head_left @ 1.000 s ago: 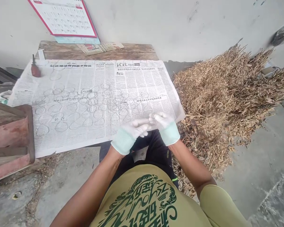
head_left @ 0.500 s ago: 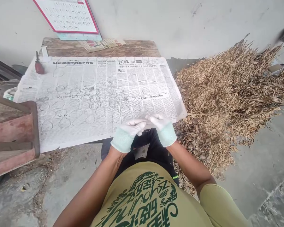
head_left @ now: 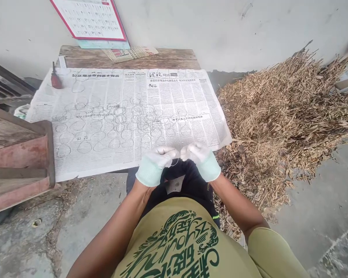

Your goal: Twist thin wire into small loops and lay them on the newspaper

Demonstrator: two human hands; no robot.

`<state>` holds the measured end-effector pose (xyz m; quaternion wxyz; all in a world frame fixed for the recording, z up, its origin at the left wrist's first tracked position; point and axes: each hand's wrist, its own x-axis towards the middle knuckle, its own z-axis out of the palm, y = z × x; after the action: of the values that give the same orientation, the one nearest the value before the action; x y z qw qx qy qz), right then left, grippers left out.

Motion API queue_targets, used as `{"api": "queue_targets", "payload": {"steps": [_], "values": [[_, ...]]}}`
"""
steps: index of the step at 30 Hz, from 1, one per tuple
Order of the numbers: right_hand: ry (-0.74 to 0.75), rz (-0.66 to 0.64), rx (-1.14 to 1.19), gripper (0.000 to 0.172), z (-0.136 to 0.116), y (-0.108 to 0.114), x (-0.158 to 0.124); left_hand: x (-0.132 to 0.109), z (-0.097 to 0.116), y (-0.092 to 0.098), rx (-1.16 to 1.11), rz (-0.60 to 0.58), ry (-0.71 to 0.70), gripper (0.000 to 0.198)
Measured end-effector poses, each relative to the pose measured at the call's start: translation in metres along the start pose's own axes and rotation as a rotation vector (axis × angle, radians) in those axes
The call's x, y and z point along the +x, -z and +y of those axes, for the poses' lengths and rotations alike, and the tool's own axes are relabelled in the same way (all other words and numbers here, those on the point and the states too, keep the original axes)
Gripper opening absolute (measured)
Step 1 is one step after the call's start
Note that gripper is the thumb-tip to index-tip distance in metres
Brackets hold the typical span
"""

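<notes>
White gloves with pale green cuffs cover both hands, held close together over my lap at the table's near edge. My left hand (head_left: 160, 158) is pinched on a thin wire (head_left: 175, 164) that curves below its fingertips. My right hand (head_left: 197, 154) is pinched too, its fingertips almost meeting the left ones at the same wire; its exact grip is too small to make out. Just beyond lies a newspaper sheet (head_left: 104, 162), with several thin wire rings (head_left: 84, 146) spread over its middle and left part.
The newspaper covers a wooden table (head_left: 174, 58) against a wall. A dark red bottle (head_left: 56, 81) stands at its far left, and a calendar (head_left: 89, 23) leans behind. An upturned wooden stool (head_left: 50, 154) is at the left. Dry stalks (head_left: 278, 116) are heaped on the right.
My right hand has drawn slightly away from the left, opening a small gap between the fingertips. The whole view has shifted a little as my head turned.
</notes>
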<state>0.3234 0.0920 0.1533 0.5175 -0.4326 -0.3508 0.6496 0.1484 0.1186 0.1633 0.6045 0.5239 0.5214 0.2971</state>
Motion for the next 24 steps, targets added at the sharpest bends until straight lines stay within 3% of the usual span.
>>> {"api": "queue_targets", "payload": {"steps": [3, 11, 15, 18, 24], "values": [[-0.085, -0.107, 0.064, 0.042, -0.002, 0.004, -0.003, -0.001, 0.001, 0.004, 0.043, -0.037, 0.019, 0.028], [-0.193, -0.184, 0.039, 0.044, -0.013, 0.023, -0.003, 0.004, 0.003, 0.027, 0.273, -0.201, 0.036, 0.024], [-0.190, -0.210, -0.165, 0.027, -0.026, 0.033, -0.001, 0.007, 0.002, 0.042, 0.391, -0.326, 0.023, 0.022], [-0.143, -0.232, -0.451, 0.024, -0.041, 0.038, -0.002, 0.008, 0.002, 0.052, 0.469, -0.339, 0.036, 0.020], [0.121, 0.046, -0.898, 0.031, -0.048, 0.029, -0.002, 0.005, 0.006, 0.052, 0.432, -0.259, 0.071, 0.020]]}}
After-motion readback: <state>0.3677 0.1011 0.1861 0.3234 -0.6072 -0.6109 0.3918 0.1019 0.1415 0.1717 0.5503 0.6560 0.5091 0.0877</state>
